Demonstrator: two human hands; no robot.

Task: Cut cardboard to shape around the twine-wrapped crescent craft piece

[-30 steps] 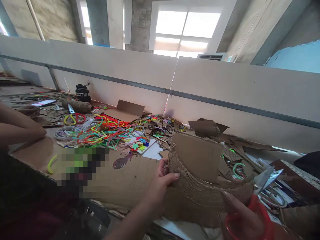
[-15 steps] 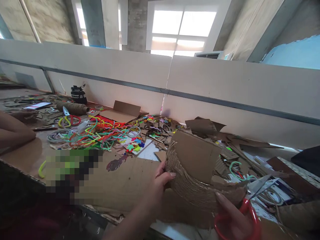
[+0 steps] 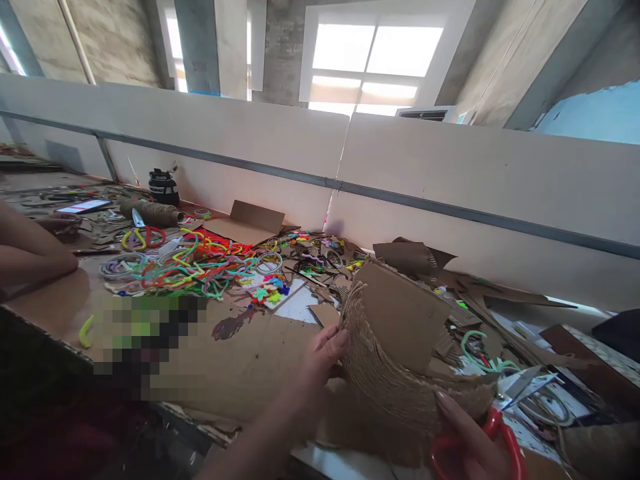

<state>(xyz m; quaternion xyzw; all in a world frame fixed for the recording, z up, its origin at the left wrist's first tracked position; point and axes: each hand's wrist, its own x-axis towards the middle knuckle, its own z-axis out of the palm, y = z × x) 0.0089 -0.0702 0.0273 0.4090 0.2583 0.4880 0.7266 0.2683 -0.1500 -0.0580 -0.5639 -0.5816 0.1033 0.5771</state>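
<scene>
My left hand [image 3: 323, 353] pinches the left edge of a brown cardboard piece [image 3: 403, 313], whose curved lower border is covered with rows of twine or ridged strips [image 3: 380, 373]. At the lower right, my right hand [image 3: 465, 427] has its thumb on the right end of that border. Red-handled scissors [image 3: 510, 433] hang from the same hand, their blades parted and pointing up and right, away from the cardboard. The fingers under the piece are hidden.
Tangled coloured pipe cleaners [image 3: 200, 267], a twine roll [image 3: 155, 213] and other scissors [image 3: 145, 237] lie left. Cardboard scraps [image 3: 415, 260] sit behind the piece. Another person's arm [image 3: 35, 250] rests at the far left. A white partition [image 3: 425, 160] stands behind the table.
The view has shifted slightly. The cardboard has tilted a little to the right in my hands, and my left fingers have closed further over its edge. The scissors stay in my right hand.
</scene>
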